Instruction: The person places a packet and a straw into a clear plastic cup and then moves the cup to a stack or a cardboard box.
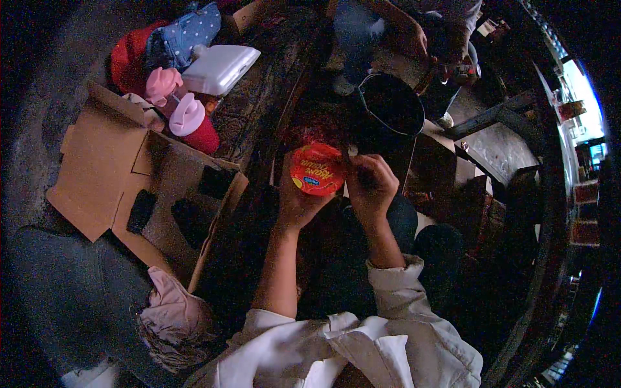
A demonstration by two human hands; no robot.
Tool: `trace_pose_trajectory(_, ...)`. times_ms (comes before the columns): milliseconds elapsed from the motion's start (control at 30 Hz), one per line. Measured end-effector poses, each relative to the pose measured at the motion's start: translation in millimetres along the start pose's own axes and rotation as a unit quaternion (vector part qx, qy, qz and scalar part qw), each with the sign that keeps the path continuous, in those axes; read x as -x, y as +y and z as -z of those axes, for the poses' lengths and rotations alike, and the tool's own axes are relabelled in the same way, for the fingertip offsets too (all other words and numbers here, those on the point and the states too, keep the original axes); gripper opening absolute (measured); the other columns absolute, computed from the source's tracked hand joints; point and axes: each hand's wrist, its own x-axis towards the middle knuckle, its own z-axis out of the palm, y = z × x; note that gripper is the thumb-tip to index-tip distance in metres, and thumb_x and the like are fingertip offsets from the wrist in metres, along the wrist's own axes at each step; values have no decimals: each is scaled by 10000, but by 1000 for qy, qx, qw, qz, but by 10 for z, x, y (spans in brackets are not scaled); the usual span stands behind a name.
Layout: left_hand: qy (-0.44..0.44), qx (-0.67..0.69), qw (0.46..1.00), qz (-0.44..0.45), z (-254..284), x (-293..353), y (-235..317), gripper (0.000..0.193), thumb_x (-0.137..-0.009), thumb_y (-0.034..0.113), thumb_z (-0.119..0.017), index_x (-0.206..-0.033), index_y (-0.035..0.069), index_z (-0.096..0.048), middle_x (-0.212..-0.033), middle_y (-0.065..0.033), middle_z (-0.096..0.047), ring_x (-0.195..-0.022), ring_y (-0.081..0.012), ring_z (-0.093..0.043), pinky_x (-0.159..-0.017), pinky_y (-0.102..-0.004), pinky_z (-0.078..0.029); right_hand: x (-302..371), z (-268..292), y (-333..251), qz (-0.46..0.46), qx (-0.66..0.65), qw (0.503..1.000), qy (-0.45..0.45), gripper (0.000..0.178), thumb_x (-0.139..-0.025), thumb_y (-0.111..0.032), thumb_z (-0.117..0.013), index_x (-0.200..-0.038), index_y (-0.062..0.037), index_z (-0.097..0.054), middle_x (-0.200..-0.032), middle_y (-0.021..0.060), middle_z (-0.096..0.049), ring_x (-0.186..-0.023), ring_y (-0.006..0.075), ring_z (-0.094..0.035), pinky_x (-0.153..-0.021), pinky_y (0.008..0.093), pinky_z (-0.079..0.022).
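Observation:
In front of me, at the middle of the head view, I hold a small red printed pack (317, 169) with a rounded face and yellow and blue markings. My left hand (303, 205) wraps it from below and behind, with most of its fingers hidden by the pack. At the pack's right edge, my right hand (374, 181) is closed in a pinch. A small pale bit shows above its fingertips; whether it belongs to the pack I cannot tell. Beyond the right hand stands a black bucket (422, 123) with a thin pale rim line.
An open cardboard box (97, 171) with dark things inside lies at left. Behind it are pink-lidded cups (196, 129), a white foam box (223, 68) and a dotted blue bag (184, 35). Crumpled pink cloth (178, 310) lies nearer. Another person's hand (414, 42) shows at far right.

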Motion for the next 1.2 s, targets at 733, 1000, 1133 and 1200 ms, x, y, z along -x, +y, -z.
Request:
trace_pose_trajectory(733, -10, 8, 999, 44, 10, 39, 67, 844, -564, 356, -850, -1223, 37, -428, -1144, -92, -546, -1037, -198, -546, -905, -343, -448, -15, -4, 29, -42, 3, 999, 12, 275, -607, -6, -678, -878, -11, -635, -835, 112, -650, -764, 224, -633, -696, 288, -493)
trace_pose_trajectory(1000, 40, -31, 997, 56, 19, 65, 32, 819, -604, 350, -830, -1240, 50, -410, -1164, -90, -531, -1075, -206, -524, -932, -356, -431, -199, 129, 64, -170, -96, 980, -41, 172, -771, 58, -630, -939, 28, -604, -905, 74, -636, -767, 124, -600, -670, 248, -488)
trace_pose_trajectory(1133, 0, -27, 999, 39, 19, 6, 87, 793, -634, 297, -814, -1255, 57, -382, -1197, -104, -507, -1098, -216, -507, -950, -360, -416, -591, 374, -137, -66, -75, 979, -178, 247, -764, 78, -608, -1002, 13, -605, -938, 90, -640, -793, 149, -604, -689, 280, -497)
trace_pose_trajectory(1200, -46, -156, 987, -2, -25, -50, 246, 781, -634, 255, -811, -1250, 61, -372, -1196, -104, -497, -1101, -220, -501, -953, -356, -411, -815, 510, -261, -20, -77, 964, -253, 273, -760, 66, -606, -1024, -5, -612, -946, 102, -642, -810, 187, -619, -709, 302, -502)
